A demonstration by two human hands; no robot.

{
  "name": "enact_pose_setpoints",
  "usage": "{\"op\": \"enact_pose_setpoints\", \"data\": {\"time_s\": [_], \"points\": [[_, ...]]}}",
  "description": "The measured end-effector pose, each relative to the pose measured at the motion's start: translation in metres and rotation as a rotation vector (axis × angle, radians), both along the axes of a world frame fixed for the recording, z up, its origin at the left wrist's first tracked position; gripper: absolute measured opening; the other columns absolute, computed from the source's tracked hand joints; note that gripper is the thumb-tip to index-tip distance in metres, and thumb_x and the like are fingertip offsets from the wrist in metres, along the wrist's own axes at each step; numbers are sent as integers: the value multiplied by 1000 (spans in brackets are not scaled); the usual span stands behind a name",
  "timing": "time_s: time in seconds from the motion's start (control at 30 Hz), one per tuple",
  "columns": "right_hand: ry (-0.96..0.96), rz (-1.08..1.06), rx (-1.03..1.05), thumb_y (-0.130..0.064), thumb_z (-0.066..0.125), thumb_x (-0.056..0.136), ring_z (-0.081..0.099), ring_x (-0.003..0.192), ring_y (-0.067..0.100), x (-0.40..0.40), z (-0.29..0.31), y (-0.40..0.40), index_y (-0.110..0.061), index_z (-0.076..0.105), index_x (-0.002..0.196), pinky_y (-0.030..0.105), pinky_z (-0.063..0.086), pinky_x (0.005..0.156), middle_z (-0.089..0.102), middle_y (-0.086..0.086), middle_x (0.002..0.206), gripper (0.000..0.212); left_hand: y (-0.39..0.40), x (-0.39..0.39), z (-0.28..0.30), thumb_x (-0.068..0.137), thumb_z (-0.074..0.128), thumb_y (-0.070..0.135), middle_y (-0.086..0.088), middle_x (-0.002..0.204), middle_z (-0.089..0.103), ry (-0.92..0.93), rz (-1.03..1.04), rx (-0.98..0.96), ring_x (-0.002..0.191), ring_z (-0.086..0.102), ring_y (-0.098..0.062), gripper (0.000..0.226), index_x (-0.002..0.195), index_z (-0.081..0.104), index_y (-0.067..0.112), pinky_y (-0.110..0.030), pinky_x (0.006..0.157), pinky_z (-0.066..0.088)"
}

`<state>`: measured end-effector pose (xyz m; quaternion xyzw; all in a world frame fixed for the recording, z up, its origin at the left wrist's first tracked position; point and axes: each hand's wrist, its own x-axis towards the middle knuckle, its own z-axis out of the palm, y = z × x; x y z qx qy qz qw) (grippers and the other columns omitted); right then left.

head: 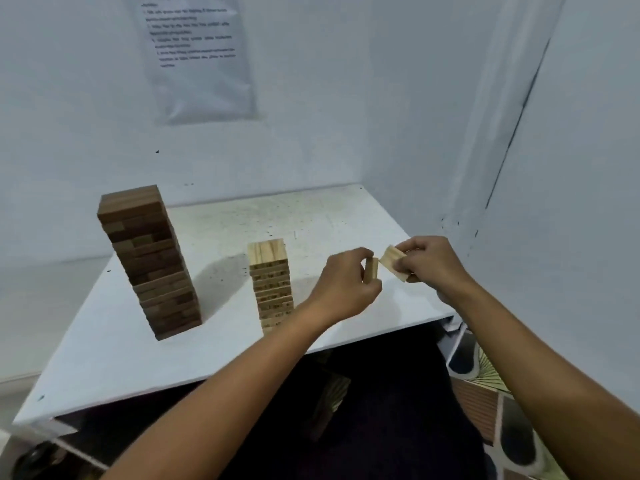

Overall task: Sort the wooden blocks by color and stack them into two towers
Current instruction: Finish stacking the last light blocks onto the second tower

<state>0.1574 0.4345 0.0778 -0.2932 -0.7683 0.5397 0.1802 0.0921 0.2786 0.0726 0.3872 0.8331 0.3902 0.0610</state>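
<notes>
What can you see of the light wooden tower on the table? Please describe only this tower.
The light tower is a straight, upright stack of pale, pine-like blocks with small dark printed marks on their sides. It stands on the white table, right of the taller dark tower and apart from it. Neither hand touches it; the left forearm hides its base.

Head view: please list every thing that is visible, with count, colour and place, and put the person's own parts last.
dark tower: one, dark brown blocks, left part of the table, the taller one.
light tower: one, pale wood blocks, middle of the table, near the front edge.
loose blocks: pale wood, one upright in the left hand; how many lie flat in the right hand I cannot tell.
table: one, white, scuffed, in a corner.
printed sheet: one, white, on the back wall; text unreadable.
patterned floor: lower right.
left hand: grips the upright block.
right hand: pinches the flat wood.
</notes>
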Motion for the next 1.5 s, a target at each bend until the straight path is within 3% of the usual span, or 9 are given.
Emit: {"op": "enact_pose_setpoints", "data": {"time_s": [0.13,0.27,0.43,0.53,0.67,0.83,1.07,1.27,1.5], "points": [[-52,-14,-68,11,69,78,63,72,23,3,-30,0,-2,68,98,41,58,72,67,12,83,24,6,-5,-35,85,66,24,0,90,61,-70,56,-86,83,57,-14,50,133,56,12,-22,74,41],[-102,-6,-16,5,73,77,67,84,22,-2,-45,4,-5,70,102,33,59,67,70,9,94,27,9,-7,-54,85,68,30,-2,103,67,-54,70,-118,98,61,-19,53,134,55,13,-23,79,41],[-231,51,96,1,71,73,57,69,17,-10,-50,8,-1,74,84,29,46,67,67,6,75,12,13,-11,-70,84,67,45,-1,111,66,71,63,-177,112,53,-21,57,133,55,19,-32,90,42],[-276,74,111,-2,70,70,46,64,16,-14,-52,8,12,64,89,28,35,63,52,6,68,24,12,-15,-74,83,66,52,-1,111,63,125,65,-205,114,48,-22,57,130,58,20,-38,92,42],[-321,108,103,-4,72,70,55,60,24,-17,-55,5,12,64,90,38,49,59,57,11,66,27,8,-19,-76,81,64,60,-2,120,55,170,58,-214,118,43,-20,66,133,56,20,-39,96,40],[-303,108,109,-6,74,73,72,73,31,-21,-59,0,5,70,84,47,59,73,72,18,81,17,1,-22,-81,74,71,61,4,131,56,191,-7,-154,121,42,-16,71,131,58,20,-40,99,37],[-362,93,244,-22,81,70,68,81,19,-15,-58,13,-19,68,105,33,53,81,71,6,92,37,3,-25,-84,76,75,49,9,132,59,107,-60,-101,123,40,-11,64,131,58,21,-34,99,30],[-350,132,139,-13,79,77,55,41,11,-7,-49,17,-15,66,104,26,49,47,68,10,66,31,8,-33,-84,70,79,50,2,123,57,-29,-113,-94,120,42,-14,77,138,52,26,-37,104,36],[-347,188,122,-1,77,75,71,66,32,-6,-48,21,-7,69,107,39,61,72,72,16,73,34,12,-39,-80,68,86,38,8,120,64,-64,-171,-77,111,43,-7,75,135,53,26,-10,86,32]]}}
